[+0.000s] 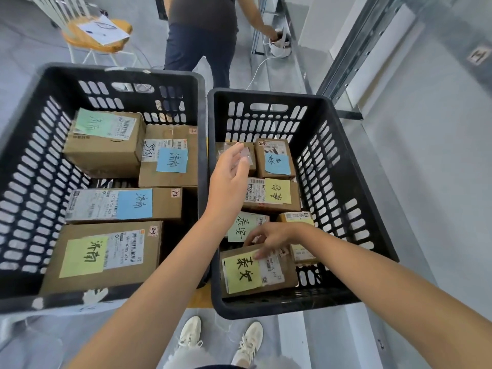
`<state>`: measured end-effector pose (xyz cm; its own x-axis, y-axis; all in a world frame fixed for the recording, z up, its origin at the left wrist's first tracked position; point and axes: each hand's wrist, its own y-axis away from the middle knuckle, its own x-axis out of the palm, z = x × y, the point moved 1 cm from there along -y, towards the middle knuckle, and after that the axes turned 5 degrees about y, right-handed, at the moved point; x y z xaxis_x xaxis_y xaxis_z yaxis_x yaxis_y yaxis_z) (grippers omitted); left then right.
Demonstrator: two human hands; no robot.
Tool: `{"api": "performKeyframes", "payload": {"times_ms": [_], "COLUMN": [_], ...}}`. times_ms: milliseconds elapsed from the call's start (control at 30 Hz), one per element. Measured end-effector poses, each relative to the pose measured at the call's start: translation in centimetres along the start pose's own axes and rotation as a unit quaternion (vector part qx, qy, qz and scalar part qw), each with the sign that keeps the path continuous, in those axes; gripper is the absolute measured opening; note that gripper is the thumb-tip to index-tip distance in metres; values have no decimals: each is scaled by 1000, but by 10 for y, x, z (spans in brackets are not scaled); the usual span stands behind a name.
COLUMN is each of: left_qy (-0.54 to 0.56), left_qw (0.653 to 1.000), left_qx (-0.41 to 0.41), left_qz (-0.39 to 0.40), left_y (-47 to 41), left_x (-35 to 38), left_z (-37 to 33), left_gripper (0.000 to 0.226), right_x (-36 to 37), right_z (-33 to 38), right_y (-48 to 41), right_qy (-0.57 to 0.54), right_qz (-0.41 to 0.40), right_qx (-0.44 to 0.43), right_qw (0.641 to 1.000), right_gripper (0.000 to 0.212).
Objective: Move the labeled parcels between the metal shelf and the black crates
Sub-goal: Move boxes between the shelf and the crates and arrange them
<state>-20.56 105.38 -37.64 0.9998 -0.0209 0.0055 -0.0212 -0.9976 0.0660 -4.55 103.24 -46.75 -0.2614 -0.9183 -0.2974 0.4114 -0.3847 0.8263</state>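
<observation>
Two black crates stand side by side: the left crate and the right crate, each holding several cardboard parcels with coloured handwritten notes. My left hand hovers over the right crate's left side with relaxed fingers, holding nothing. My right hand reaches down inside the right crate, its fingers touching the top edge of the near parcel with a yellow note. Beside that hand lie a parcel with a green note and a small parcel. Whether the fingers grip the parcel is unclear.
Another person stands behind the crates, reaching toward a white device on the floor. A wooden chair with papers is at back left. Metal shelf framing runs along the right. My shoes are just behind the crates.
</observation>
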Motion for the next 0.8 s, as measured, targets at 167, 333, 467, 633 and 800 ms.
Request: {"api": "performKeyframes", "payload": {"times_ms": [167, 333, 467, 633, 800], "left_qy": [-3, -8, -17, -18, -22], "left_qw": [1000, 1000, 1000, 1000, 1000], "left_qx": [1, 4, 7, 8, 5], "left_qz": [-2, 4, 7, 8, 11], "left_y": [0, 1, 0, 0, 0], "left_x": [0, -1, 0, 1, 0], "left_z": [0, 0, 1, 1, 2], "left_gripper": [40, 38, 37, 36, 36], "right_x": [-13, -16, -8, 8, 12], "right_z": [-5, -9, -22, -33, -22], "right_y": [6, 6, 5, -4, -14], "right_qy": [-60, -80, -170, -98, -43], "right_qz": [38, 62, 33, -43, -76], "right_qx": [-5, -24, -32, -25, -24], "right_qw": [997, 995, 984, 994, 996], "right_gripper": [42, 38, 36, 41, 38]}}
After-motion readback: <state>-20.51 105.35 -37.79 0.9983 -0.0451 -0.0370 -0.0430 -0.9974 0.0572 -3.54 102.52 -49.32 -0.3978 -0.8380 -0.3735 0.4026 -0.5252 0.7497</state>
